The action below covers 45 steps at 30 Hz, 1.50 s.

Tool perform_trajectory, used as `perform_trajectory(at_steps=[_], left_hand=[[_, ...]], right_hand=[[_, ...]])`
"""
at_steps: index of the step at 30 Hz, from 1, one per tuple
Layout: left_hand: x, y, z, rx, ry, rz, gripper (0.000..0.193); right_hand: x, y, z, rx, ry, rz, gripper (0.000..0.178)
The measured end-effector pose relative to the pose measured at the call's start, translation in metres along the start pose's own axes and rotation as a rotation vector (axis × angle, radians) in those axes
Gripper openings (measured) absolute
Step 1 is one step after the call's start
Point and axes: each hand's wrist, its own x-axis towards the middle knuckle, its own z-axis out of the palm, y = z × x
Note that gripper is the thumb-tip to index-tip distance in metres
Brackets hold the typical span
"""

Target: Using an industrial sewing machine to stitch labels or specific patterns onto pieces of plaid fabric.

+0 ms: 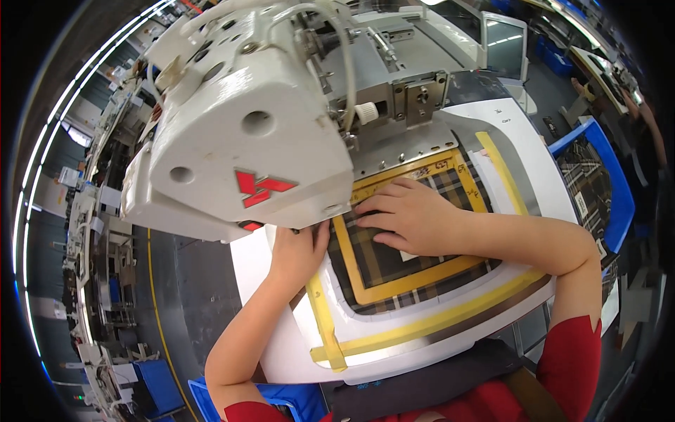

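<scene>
Plaid fabric in brown, black and white lies under a yellow rectangular frame that bears handwritten marks. Across the fabric inside this frame, my right hand rests palm down with its fingers spread. A small white patch on the fabric shows just below that hand. At the frame's left side is my left hand, its thumb near the fabric edge. Its fingertips pass behind the white sewing machine head, so whatever they touch is hidden. A metal clamp plate borders the frame's far side.
Yellow tape edges the white work table. At the right, a blue bin holds more plaid fabric. Another blue bin stands below the table at the left. The bulky machine head overhangs the far left of the work.
</scene>
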Motion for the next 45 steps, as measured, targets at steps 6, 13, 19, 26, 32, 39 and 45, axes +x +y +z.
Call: perform_trajectory(at_steps=[6,13,19,26,32,39,45], left_hand=[[-0.016,0.022,-0.030,-0.052,-0.163,-0.161,0.026],[-0.016,0.064,-0.027,-0.019,-0.279,0.185,0.042],[-0.012,0.072,-0.017,-0.027,-0.285,0.173,0.047],[-0.014,0.072,-0.016,-0.048,-0.266,0.158,0.045],[-0.015,0.071,-0.016,-0.045,-0.246,0.160,0.045],[-0.018,0.069,-0.012,-0.053,-0.232,0.176,0.044],[-0.020,0.069,-0.010,-0.034,-0.238,0.191,0.044]], right_hand=[[-0.039,0.000,-0.033,-0.154,-0.014,0.185,0.036],[-0.089,0.005,-0.057,-0.399,0.071,0.354,0.037],[-0.083,0.002,-0.055,-0.420,0.098,0.319,0.035],[-0.076,0.007,-0.058,-0.393,0.092,0.331,0.028],[-0.076,0.008,-0.058,-0.380,0.088,0.315,0.028],[-0.078,0.008,-0.059,-0.339,0.086,0.277,0.031],[-0.078,0.008,-0.058,-0.346,0.065,0.259,0.030]])
